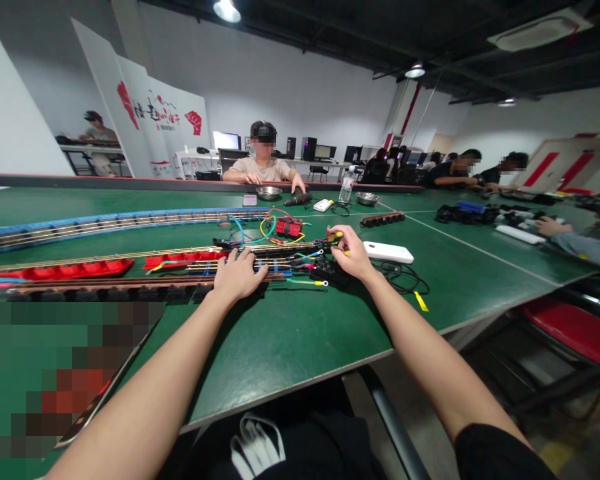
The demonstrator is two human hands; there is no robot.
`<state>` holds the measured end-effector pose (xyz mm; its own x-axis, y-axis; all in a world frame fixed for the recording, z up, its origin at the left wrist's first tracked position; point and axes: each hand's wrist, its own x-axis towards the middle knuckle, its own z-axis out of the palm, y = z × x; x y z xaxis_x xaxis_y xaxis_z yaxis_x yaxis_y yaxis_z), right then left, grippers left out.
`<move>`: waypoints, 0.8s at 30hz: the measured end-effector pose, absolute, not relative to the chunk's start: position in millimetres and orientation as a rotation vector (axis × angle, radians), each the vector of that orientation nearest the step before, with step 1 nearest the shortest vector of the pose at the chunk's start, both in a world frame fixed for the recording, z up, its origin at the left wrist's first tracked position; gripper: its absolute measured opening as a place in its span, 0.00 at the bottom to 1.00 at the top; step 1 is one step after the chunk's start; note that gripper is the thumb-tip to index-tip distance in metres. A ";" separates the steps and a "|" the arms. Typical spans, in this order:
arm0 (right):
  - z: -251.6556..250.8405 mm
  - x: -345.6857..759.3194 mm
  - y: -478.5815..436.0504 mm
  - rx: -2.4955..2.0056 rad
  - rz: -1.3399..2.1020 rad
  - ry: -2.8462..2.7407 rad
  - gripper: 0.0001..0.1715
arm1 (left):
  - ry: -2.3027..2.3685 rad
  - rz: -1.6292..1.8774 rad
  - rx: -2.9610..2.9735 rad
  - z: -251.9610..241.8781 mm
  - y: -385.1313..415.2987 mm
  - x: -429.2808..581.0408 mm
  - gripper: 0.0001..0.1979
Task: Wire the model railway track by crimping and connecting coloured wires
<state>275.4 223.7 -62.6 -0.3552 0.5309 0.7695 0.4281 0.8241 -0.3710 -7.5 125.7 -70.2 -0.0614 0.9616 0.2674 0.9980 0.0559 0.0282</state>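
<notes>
My left hand (239, 275) rests palm down on the end of the long terminal strips (180, 261), its fingers curled over the black and blue blocks. My right hand (349, 252) is closed around a small yellow-handled tool (335, 235) at the right end of the strips, beside the black connector block (329, 270). Coloured wires (267, 230) in red, yellow, green and blue loop around a red block (289, 229) just behind my hands. A green wire with a yellow lug (307, 283) lies in front of them.
A white rectangular device (388, 252) with a black cable (403, 277) lies right of my right hand. Blue rail strips (105, 223) run along the green table (290, 333). Metal bowls (269, 193), a bottle (347, 187) and other people sit at the far side and right.
</notes>
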 end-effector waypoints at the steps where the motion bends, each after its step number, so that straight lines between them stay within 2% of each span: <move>1: -62.8 276.9 223.8 -0.712 0.124 -2.016 0.23 | -2.147 -0.307 -2.023 -70.2 125.6 -7.5 0.28; 7: -63.6 280.5 219.3 -0.760 0.128 -2.078 0.21 | -2.155 -0.306 -2.026 -69.8 125.7 -7.4 0.29; 12: -61.7 280.5 217.5 -0.796 0.314 -2.057 0.21 | -2.154 -0.308 -2.027 -69.6 125.4 -7.3 0.29; 19: -60.7 287.1 221.5 -0.818 0.626 -2.041 0.30 | -2.153 -0.324 -2.028 -68.7 124.6 -6.8 0.28; 24: -56.1 286.5 217.7 -0.773 0.514 -2.128 0.27 | -2.145 -0.330 -2.035 -68.2 124.9 -7.1 0.28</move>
